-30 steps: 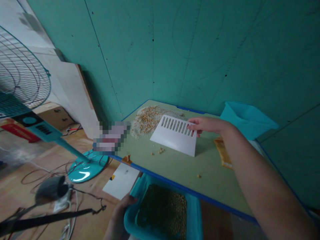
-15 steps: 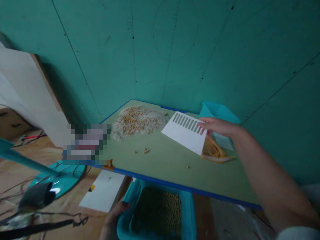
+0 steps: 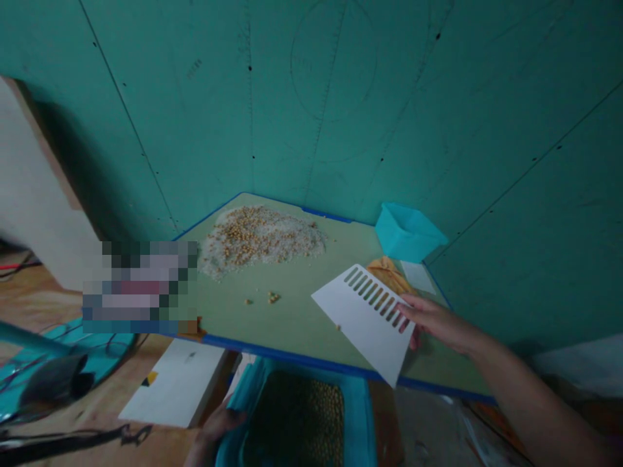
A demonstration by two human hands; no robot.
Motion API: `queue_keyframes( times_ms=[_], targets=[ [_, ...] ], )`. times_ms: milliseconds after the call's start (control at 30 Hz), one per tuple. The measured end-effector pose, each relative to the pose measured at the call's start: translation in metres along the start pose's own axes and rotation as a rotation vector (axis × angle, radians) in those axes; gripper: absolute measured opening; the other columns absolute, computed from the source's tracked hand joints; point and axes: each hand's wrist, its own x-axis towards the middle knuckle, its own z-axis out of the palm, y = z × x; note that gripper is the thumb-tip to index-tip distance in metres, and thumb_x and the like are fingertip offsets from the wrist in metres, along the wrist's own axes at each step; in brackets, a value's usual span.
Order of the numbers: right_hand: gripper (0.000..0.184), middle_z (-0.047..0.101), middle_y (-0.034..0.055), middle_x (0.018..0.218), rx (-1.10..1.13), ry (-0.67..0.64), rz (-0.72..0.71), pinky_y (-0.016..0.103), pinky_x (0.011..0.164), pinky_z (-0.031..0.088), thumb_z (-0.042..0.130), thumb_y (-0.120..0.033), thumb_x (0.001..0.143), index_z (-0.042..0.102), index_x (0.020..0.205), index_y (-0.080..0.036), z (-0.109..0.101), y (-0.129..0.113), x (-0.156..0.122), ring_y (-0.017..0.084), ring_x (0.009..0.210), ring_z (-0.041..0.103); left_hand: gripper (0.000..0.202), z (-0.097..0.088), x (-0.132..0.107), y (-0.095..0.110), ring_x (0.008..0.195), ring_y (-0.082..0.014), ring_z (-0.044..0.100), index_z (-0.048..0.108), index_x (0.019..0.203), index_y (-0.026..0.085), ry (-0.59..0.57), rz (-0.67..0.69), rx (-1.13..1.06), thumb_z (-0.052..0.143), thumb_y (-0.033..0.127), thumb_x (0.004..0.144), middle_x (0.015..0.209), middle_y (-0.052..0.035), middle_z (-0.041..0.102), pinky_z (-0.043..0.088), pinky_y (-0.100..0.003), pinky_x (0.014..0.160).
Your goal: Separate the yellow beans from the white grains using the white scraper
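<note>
My right hand [image 3: 421, 318] is closed on the slotted edge of a flat white card [image 3: 357, 324], which has a row of long holes. The card is tilted over the table's front right part, its lowest corner at the front edge. My left hand [image 3: 224, 420] is closed at the left rim of a blue plastic tub [image 3: 360, 421] below the table edge; its fingers are partly hidden. Beans [image 3: 328, 415] show in the tub's lit right side, while the rest is in shadow. A heap of soybean-like beans and white grains [image 3: 263, 233] lies on the table, and a few loose beans [image 3: 273, 297] lie in front of it.
An orange-brown cloth [image 3: 389, 275] lies behind the card, beside a smaller blue container [image 3: 409, 230] at the back right corner. Blue tape edges the green table [image 3: 292, 324]. A white box [image 3: 170, 383] stands below on the left, near a fan-like blue base and cables.
My right hand has brought the card down and toward the table's front edge, uncovering the small blue container. My left hand stays at the tub's rim. The view has shifted slightly.
</note>
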Motion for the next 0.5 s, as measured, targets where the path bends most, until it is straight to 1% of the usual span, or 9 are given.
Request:
queue_keyframes(
  times_ms=[33, 100, 133, 200, 233, 267, 367, 467, 500],
  targets=[
    [0.036, 0.061, 0.0023, 0.070, 0.004, -0.032, 0.001, 0.023, 0.043, 0.039, 0.045, -0.054, 0.077, 0.049, 0.087, -0.020, 0.007, -0.001, -0.001, 0.010, 0.047, 0.054, 0.074, 0.007, -0.005, 0.001, 0.084, -0.0395, 0.063, 0.050, 0.121, 0.025, 0.021, 0.001, 0.009, 0.062, 0.014, 0.049, 0.065, 0.0004, 0.075, 0.054, -0.043, 0.061],
    [0.035, 0.060, 0.0020, 0.069, 0.014, -0.093, -0.006, 0.023, 0.043, 0.039, 0.045, -0.054, 0.078, 0.049, 0.086, -0.020, 0.020, -0.003, -0.004, 0.010, 0.046, 0.054, 0.075, 0.026, -0.021, 0.003, 0.088, -0.0414, 0.061, 0.057, 0.115, 0.024, 0.191, -0.007, 0.083, 0.063, 0.008, 0.042, 0.065, -0.0007, 0.075, 0.054, -0.043, 0.063],
    [0.035, 0.060, 0.0017, 0.068, 0.021, -0.123, -0.011, 0.023, 0.044, 0.040, 0.045, -0.053, 0.078, 0.049, 0.086, -0.020, 0.026, -0.004, -0.005, 0.010, 0.047, 0.054, 0.076, 0.036, -0.031, 0.005, 0.090, -0.0416, 0.060, 0.059, 0.112, 0.023, 0.203, 0.002, 0.099, 0.063, 0.005, 0.039, 0.066, -0.0011, 0.075, 0.054, -0.044, 0.064],
    [0.034, 0.058, 0.0010, 0.067, 0.027, -0.177, -0.019, 0.024, 0.045, 0.041, 0.045, -0.054, 0.078, 0.050, 0.085, -0.020, 0.037, -0.006, -0.007, 0.011, 0.048, 0.054, 0.075, 0.052, -0.053, 0.007, 0.089, -0.0402, 0.062, 0.062, 0.108, 0.024, 0.183, 0.114, 0.093, 0.065, 0.003, 0.036, 0.068, -0.0002, 0.075, 0.054, -0.042, 0.065],
    [0.034, 0.057, 0.0009, 0.067, 0.020, -0.201, -0.022, 0.024, 0.045, 0.042, 0.045, -0.054, 0.078, 0.050, 0.085, -0.020, 0.040, -0.008, -0.007, 0.011, 0.048, 0.054, 0.070, 0.057, -0.063, 0.009, 0.088, -0.0385, 0.062, 0.062, 0.107, 0.024, 0.159, 0.177, 0.097, 0.068, 0.008, 0.040, 0.071, 0.0000, 0.076, 0.055, -0.041, 0.065],
    [0.034, 0.057, 0.0009, 0.067, 0.007, -0.224, -0.028, 0.024, 0.045, 0.042, 0.044, -0.053, 0.079, 0.051, 0.086, -0.021, 0.042, -0.010, -0.008, 0.011, 0.048, 0.053, 0.061, 0.059, -0.072, 0.009, 0.086, -0.0372, 0.063, 0.063, 0.106, 0.024, 0.130, 0.200, 0.094, 0.069, 0.014, 0.046, 0.072, -0.0004, 0.076, 0.055, -0.041, 0.063],
    [0.032, 0.056, 0.0012, 0.069, -0.072, -0.274, -0.069, 0.024, 0.047, 0.042, 0.044, -0.051, 0.080, 0.054, 0.088, -0.021, 0.036, -0.026, -0.003, 0.011, 0.053, 0.053, 0.051, 0.055, -0.085, 0.011, 0.079, -0.0349, 0.066, 0.067, 0.098, 0.023, 0.059, 0.225, 0.046, 0.069, 0.019, 0.048, 0.075, -0.0004, 0.076, 0.056, -0.040, 0.060],
    [0.032, 0.055, 0.0017, 0.071, -0.168, -0.273, -0.131, 0.025, 0.052, 0.043, 0.048, -0.050, 0.078, 0.056, 0.085, -0.020, 0.015, -0.058, 0.014, 0.012, 0.059, 0.052, 0.044, 0.050, -0.087, 0.015, 0.074, -0.0343, 0.067, 0.069, 0.091, 0.021, 0.088, 0.242, 0.031, 0.069, 0.017, 0.048, 0.072, -0.0014, 0.075, 0.056, -0.039, 0.056],
    [0.032, 0.056, 0.0019, 0.072, -0.190, -0.227, -0.160, 0.024, 0.052, 0.041, 0.050, -0.050, 0.076, 0.056, 0.083, -0.019, 0.007, -0.071, 0.022, 0.011, 0.059, 0.051, 0.042, 0.051, -0.088, 0.016, 0.073, -0.0342, 0.067, 0.069, 0.090, 0.021, 0.106, 0.244, 0.035, 0.068, 0.015, 0.048, 0.071, -0.0020, 0.075, 0.056, -0.039, 0.055]
  ],
)
